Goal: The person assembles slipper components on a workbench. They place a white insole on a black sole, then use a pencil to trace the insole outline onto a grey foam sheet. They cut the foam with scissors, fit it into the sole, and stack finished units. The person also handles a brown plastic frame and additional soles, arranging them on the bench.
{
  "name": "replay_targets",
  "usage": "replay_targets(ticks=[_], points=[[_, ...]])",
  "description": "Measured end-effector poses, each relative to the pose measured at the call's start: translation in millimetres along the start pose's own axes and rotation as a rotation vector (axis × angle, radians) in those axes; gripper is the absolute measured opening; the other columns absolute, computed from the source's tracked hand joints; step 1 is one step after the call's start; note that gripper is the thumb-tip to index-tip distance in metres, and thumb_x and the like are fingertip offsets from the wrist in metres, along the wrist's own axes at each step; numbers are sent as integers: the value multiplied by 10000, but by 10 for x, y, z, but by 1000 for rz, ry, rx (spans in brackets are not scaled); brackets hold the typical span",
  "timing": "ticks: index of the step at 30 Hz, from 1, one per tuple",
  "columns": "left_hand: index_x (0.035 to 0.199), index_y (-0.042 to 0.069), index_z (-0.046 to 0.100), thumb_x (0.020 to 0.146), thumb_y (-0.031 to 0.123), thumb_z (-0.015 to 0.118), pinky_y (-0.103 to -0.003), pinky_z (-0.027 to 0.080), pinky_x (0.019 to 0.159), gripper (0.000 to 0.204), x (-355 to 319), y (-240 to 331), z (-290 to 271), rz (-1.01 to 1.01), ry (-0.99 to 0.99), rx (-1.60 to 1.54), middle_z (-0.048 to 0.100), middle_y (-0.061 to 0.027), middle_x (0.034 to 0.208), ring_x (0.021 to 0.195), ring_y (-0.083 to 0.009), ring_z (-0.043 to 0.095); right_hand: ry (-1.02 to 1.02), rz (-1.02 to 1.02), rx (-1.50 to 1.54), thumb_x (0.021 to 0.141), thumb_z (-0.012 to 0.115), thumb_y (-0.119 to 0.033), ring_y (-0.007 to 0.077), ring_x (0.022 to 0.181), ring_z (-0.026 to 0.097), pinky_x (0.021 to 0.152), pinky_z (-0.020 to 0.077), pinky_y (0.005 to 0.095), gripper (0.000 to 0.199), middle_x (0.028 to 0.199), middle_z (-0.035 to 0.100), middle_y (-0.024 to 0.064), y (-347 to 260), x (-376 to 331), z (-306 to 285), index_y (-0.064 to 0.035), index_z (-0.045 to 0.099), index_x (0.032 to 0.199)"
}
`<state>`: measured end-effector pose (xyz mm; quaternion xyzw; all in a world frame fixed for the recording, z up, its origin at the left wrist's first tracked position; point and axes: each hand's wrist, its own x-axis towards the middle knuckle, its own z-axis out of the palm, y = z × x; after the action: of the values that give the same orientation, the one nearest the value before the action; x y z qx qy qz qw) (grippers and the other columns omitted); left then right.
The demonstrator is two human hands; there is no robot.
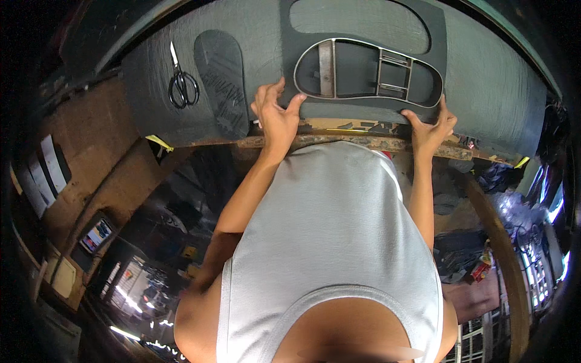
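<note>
A metal cutting die (357, 97) shaped like a shoe sole, with cross bars inside, lies on a dark sheet (357, 110). Above it, the sheet has a sole-shaped cutout (357, 16). My left hand (278, 118) is open at the die's left end, its thumb tip by the rim and its fingers at the sheet's left edge. At the right end, my right hand (431, 130) is open too, thumb and forefinger apart, the forefinger tip close to the rim. Whether either hand presses on the die, I cannot tell.
Black-handled scissors (183, 88) and a dark sole-shaped piece (221, 81) lie to the left on the grey work surface (496, 91). Small dark scraps (378, 127) rest along the front edge. A phone (97, 235) sits at the lower left, and a wooden beam (499, 242) at the right.
</note>
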<state>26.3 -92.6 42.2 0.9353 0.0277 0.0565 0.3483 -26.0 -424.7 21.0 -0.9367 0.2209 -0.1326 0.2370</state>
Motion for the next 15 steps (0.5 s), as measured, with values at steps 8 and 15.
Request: replay_targets(ticks=[8,15], points=[[1187,-5,669,769,260,866,-410,352,962,533,-17,-39,-5,-16,-14,-34,611,-113,1078,1032,-269,554,2,-22,7,507,944,-558,323,1118,487,997,355,459,1112,1165,504,132,31,15,7,-121,546,1449],[1347,85,613,696,319,911,-444,402,984,753,408,-128,-228,289,-228,45,570,-122,1184,1150,-310,530,3,-34,-18,509,937,-580,315,1068,504,950,390,472,973,1101,509,123,51,14,0,-207,652,1361]])
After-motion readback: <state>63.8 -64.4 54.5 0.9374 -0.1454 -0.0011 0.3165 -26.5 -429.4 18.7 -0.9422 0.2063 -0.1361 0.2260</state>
